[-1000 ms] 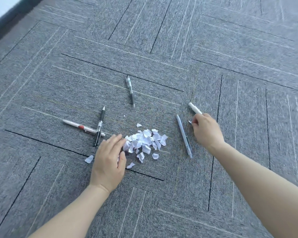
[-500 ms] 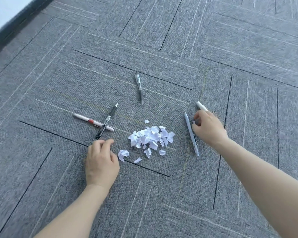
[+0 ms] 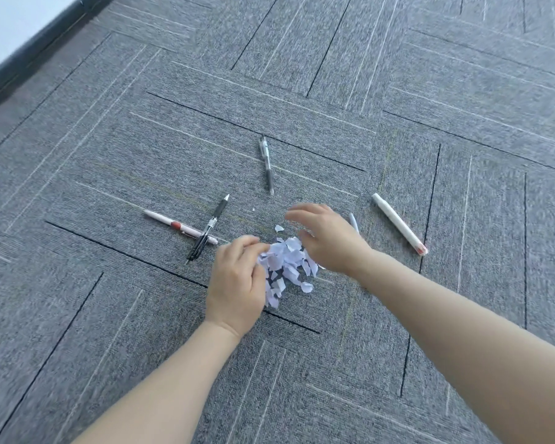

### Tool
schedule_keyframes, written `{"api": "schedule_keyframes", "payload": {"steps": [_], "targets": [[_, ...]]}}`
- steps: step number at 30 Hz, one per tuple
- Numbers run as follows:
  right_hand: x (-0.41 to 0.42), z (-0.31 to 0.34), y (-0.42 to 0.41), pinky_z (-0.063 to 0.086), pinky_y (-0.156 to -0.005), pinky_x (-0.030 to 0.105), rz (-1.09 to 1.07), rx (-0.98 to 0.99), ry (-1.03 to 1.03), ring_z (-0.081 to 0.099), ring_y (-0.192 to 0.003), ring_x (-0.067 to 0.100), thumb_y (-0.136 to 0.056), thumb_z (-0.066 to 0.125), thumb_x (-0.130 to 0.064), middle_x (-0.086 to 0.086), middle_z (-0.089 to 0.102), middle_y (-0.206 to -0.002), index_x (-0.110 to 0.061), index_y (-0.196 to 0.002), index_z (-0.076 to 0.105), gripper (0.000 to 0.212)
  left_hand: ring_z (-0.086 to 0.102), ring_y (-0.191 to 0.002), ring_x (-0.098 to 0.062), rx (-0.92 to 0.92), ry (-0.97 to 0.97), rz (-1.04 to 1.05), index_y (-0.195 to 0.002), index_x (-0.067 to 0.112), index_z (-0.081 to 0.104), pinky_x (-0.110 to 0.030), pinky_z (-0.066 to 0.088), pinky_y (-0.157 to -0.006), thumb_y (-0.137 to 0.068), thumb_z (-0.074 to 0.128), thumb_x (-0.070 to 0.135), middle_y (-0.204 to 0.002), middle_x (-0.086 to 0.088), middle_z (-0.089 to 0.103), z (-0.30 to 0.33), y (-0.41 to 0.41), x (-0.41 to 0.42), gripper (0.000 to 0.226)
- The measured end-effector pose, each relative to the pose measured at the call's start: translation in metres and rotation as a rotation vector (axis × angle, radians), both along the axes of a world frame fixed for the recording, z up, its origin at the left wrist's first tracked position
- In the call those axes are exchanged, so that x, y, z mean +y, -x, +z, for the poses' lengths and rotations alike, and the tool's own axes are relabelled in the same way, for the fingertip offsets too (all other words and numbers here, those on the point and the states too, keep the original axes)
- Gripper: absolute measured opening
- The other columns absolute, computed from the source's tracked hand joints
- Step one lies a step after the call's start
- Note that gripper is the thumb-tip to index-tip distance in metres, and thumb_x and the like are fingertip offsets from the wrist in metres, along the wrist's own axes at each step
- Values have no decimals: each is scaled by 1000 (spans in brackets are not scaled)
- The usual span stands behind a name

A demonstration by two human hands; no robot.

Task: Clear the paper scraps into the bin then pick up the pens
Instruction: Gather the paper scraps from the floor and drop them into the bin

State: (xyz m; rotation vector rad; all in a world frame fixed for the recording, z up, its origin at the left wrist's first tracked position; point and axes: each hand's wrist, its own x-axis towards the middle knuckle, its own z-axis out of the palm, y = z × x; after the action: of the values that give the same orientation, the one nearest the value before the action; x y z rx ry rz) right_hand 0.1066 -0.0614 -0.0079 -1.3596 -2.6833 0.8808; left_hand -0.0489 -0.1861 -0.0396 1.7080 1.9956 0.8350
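White paper scraps point(image 3: 285, 264) lie heaped on the grey carpet point(image 3: 334, 363), pressed between both hands. The left hand point(image 3: 234, 283) curls its fingers against the heap's near side; the right hand point(image 3: 327, 238), fingers loosely spread and blurred, cups the far side, and neither has lifted anything yet. This looks like the gathering step. Next, the hands likely need to squeeze together and scoop, though no bin is in view. One stray scrap point(image 3: 280, 228) sits just beyond the heap. Pens point(image 3: 399, 224) lie scattered around, untouched.
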Motion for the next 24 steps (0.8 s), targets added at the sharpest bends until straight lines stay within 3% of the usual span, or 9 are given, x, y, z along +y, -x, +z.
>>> {"api": "schedule_keyframes", "payload": {"steps": [3, 6, 11, 13, 16, 18, 20, 22, 24], "targets": [[17, -14, 38, 21, -119, 41, 136, -80, -23, 19, -147, 15, -95, 40, -4, -7, 25, -159, -23, -150, 32, 59, 38, -128, -16, 26, 55, 2, -129, 10, 52, -37, 32, -109, -93, 38, 18, -135, -2, 50, -7, 7, 11, 40], [19, -24, 63, 18, -120, 40, 264, -134, -16, 12, -149, 13, -90, 40, 2, -6, 18, -161, -21, -152, 28, 67, 25, -139, -12, -32, 149, -48, -140, 10, 40, -32, 20, -116, -96, 34, 21, -148, -2, 37, -10, 11, 8, 46], [3, -17, 31, 48, -100, 42, 257, 14, -80, 56, -122, 18, -89, 42, 5, -3, 55, -139, -17, -132, 58, 51, 10, -144, -9, -20, 180, -121, -147, 14, 23, -30, 11, -118, -93, 34, 33, -157, 0, 19, -12, 19, -7, 59], [-6, -23, 8, 50, -96, 45, 134, 157, -124, 58, -117, 20, -91, 44, -1, 0, 63, -127, -16, -126, 62, 42, 1, -146, -9, 40, 186, -194, -150, 15, 11, -34, 9, -119, -91, 35, 49, -160, 0, 7, -15, 18, -9, 72], [-16, -35, -20, 21, -118, 41, 42, 145, -76, 25, -144, 16, -96, 48, -37, -3, 41, -150, -28, -144, 41, 50, -18, -144, -12, 204, 269, -297, -148, 18, -16, -34, -3, -119, -78, 38, 75, -158, -4, -19, -20, 9, -10, 105], [-26, -41, -28, -3, -120, 34, 149, 55, -11, -2, -150, 12, -89, 51, -61, -5, 14, -162, -29, -154, 17, 80, -25, -142, -16, 309, 297, -349, -144, 16, -28, -36, -7, -118, -70, 37, 84, -154, -8, -29, -24, 0, -6, 119], [-34, -45, -28, -13, -117, 30, 264, -34, -78, -14, -148, 11, -85, 50, -69, -4, -2, -163, -24, -155, 4, 96, -29, -141, -19, 373, 303, -365, -141, 14, -33, -36, -9, -118, -69, 34, 86, -152, -11, -33, -27, -6, 0, 122], [-36, -52, -22, -14, -118, 29, 296, -84, -165, -16, -148, 12, -89, 43, -68, -1, -6, -163, -19, -155, -1, 93, -24, -143, -20, 401, 288, -349, -142, 13, -31, -36, -7, -118, -74, 31, 83, -154, -12, -27, -30, -9, 9, 116], [-30, -58, -14, -9, -119, 30, 255, -103, -205, -8, -150, 15, -94, 36, -63, 3, 2, -164, -15, -155, 4, 84, 4, -146, -26, 465, 225, -342, -147, 9, -14, -39, 8, -119, -80, 35, 76, -159, -14, 3, -31, -7, 17, 106]]}}
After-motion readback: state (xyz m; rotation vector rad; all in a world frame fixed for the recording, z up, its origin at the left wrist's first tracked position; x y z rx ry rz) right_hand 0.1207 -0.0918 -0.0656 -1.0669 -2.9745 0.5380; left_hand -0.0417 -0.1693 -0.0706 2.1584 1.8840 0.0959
